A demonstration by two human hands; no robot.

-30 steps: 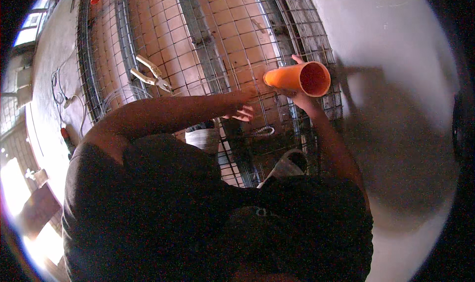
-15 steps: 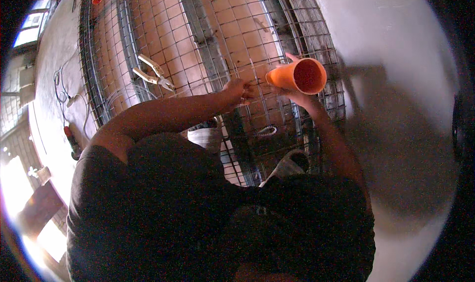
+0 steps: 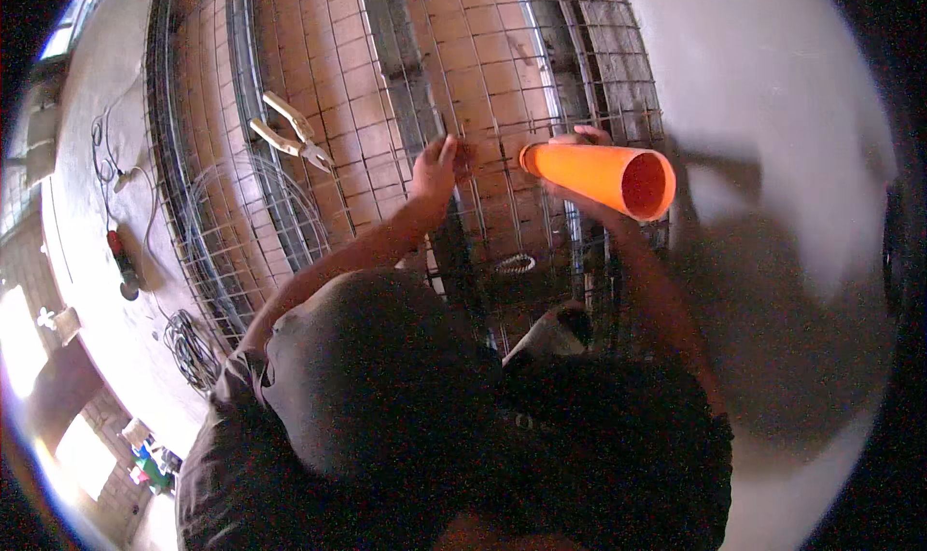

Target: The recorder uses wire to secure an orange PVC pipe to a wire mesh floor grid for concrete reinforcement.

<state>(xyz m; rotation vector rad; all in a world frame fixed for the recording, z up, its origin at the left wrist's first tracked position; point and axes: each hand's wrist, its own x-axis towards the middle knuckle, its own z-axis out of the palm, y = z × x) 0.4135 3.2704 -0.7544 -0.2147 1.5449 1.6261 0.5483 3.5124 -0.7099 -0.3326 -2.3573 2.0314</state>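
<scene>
An orange plastic pipe (image 3: 603, 176) lies in the grip of my right hand (image 3: 589, 135), whose fingers show along its far side while the pipe covers the palm. The pipe's wide open end points right and toward me; its narrower end faces my left hand (image 3: 437, 171). That hand is held over the wire mesh (image 3: 483, 78), fingers curled in and thumb up. Whatever its fingers hold, if anything, is hidden. Left of it, pliers (image 3: 294, 134) with cream handles rest on the mesh, jaws toward me. Beside them spreads a loose coil of thin wire (image 3: 256, 169).
Dark metal bars (image 3: 391, 49) run lengthwise with the mesh. A small twisted loop (image 3: 515, 263) lies below my hands. At left are a corded tool (image 3: 123, 261) and a bundle of black cable (image 3: 190, 346). A pale surface (image 3: 753, 58) borders the mesh at right.
The pipe has swung so its wide end sits farther right and lower, showing more of its length. My left hand has turned thumb-up and shifted slightly left. The view has moved a little.
</scene>
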